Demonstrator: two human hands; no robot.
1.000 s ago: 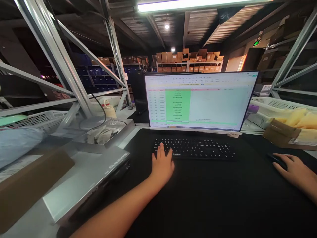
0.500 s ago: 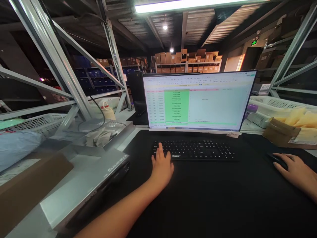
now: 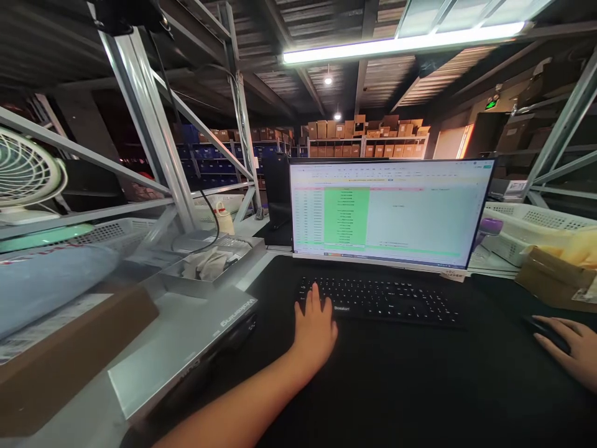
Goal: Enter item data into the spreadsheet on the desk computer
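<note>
My left hand [image 3: 313, 330] rests at the left end of a black keyboard [image 3: 396, 298], fingers spread over the keys and holding nothing. At the right edge, my right hand [image 3: 576, 351] lies around a dark computer mouse [image 3: 550, 333] on the black desk mat [image 3: 401, 379]. Behind the keyboard stands a monitor [image 3: 420, 218] showing a spreadsheet with a green column; its text is too small to read.
To the left are a grey box [image 3: 186, 342], a brown carton [image 3: 79, 354], an open tray of crumpled material [image 3: 212, 264] and a white fan [image 3: 28, 168]. A cardboard box [image 3: 550, 274] and white basket [image 3: 527, 218] stand on the right. Metal rack posts [image 3: 153, 124] rise behind.
The view has swung up and to the left, bringing the fan into sight. My left hand stays by the keyboard's left keys and my right hand stays on the mouse.
</note>
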